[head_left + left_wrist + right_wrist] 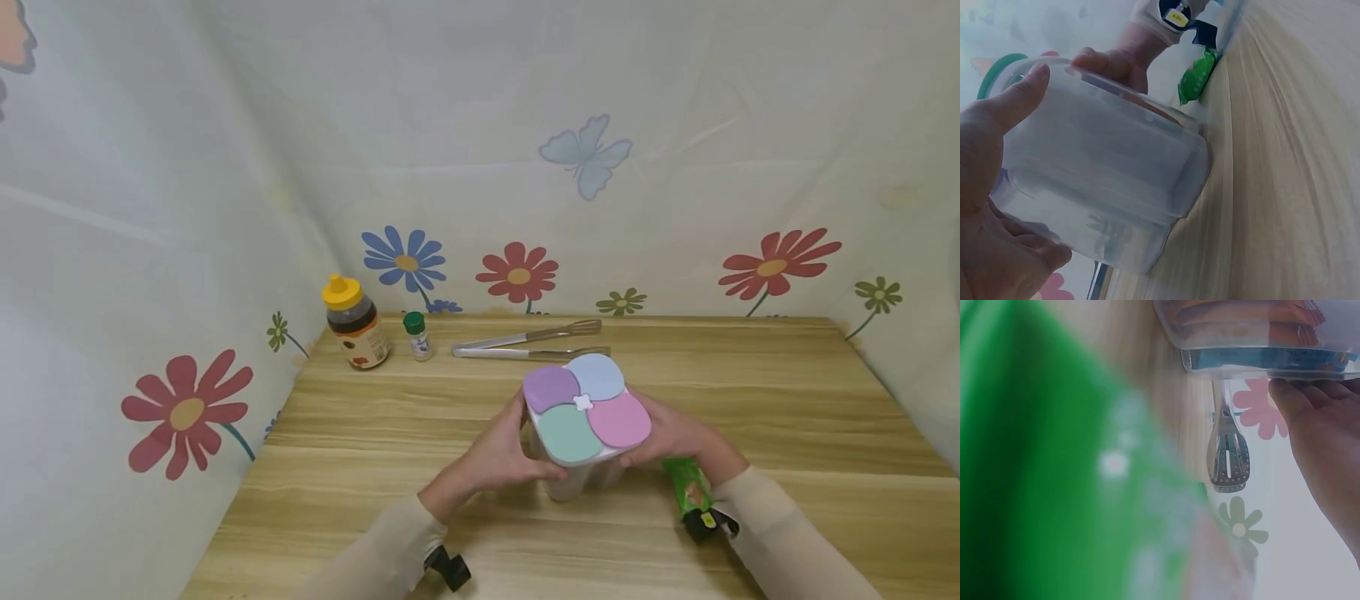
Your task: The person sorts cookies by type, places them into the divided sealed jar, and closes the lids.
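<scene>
A clear plastic storage box point(1104, 144) with a lid point(570, 433) of purple, blue, green and pink petals stands between both hands. My left hand point(495, 454) grips its left side, thumb on the near wall by the rim and fingers round the far side. From the right, my right hand point(663, 429) holds the opposite side, its thumb near the lid's edge. Through the wall the right wrist view shows orange-brown packets point(1241, 331) and a blue packet point(1260, 358). Below the right wrist lies a green packet point(686, 487), blurred and close in the right wrist view.
Silver tongs point(491, 353) with slotted ends lie behind the box. Back left stand a small green-capped shaker point(420, 343) and a dark-filled bottle with a yellow cap point(360, 333). A flower-printed cloth point(465, 192) borders the wooden table point(375, 450).
</scene>
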Demonstrator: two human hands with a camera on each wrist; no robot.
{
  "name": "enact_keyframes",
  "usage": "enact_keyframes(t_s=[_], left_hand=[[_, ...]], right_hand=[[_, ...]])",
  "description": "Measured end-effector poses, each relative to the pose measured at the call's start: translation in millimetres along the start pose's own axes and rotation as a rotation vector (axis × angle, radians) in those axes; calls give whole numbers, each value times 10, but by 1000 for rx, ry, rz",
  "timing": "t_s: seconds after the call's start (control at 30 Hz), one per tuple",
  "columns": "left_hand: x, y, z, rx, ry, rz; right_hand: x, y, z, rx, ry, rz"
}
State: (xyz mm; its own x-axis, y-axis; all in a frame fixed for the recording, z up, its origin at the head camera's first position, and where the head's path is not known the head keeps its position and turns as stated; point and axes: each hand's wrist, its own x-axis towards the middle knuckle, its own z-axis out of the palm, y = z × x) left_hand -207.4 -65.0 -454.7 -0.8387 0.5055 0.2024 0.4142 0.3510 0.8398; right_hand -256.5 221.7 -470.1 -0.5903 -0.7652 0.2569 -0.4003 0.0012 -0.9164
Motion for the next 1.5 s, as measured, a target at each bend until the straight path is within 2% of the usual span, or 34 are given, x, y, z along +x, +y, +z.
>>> enact_keyframes(t_s=[0.2, 0.5, 0.67, 0.9, 1.07, 1.3, 1.5], left_hand=[[-26, 49, 29, 3, 28, -40], [-61, 108, 99, 30, 67, -77], [-69, 138, 137, 33, 97, -74], [-81, 144, 199, 67, 134, -81], [-102, 114, 188, 69, 152, -86], [-100, 138, 190, 67, 147, -89], [-108, 106, 220, 41, 160, -86]], right_hand=[[21, 30, -44, -18, -28, -15], [33, 59, -100, 43, -62, -19], [41, 90, -130, 38, -86, -43], [62, 94, -203, -12, -120, -16], [119, 91, -196, -16, -136, -15], [90, 73, -202, -60, -113, -49], [-30, 26, -156, -107, -11, -20]])
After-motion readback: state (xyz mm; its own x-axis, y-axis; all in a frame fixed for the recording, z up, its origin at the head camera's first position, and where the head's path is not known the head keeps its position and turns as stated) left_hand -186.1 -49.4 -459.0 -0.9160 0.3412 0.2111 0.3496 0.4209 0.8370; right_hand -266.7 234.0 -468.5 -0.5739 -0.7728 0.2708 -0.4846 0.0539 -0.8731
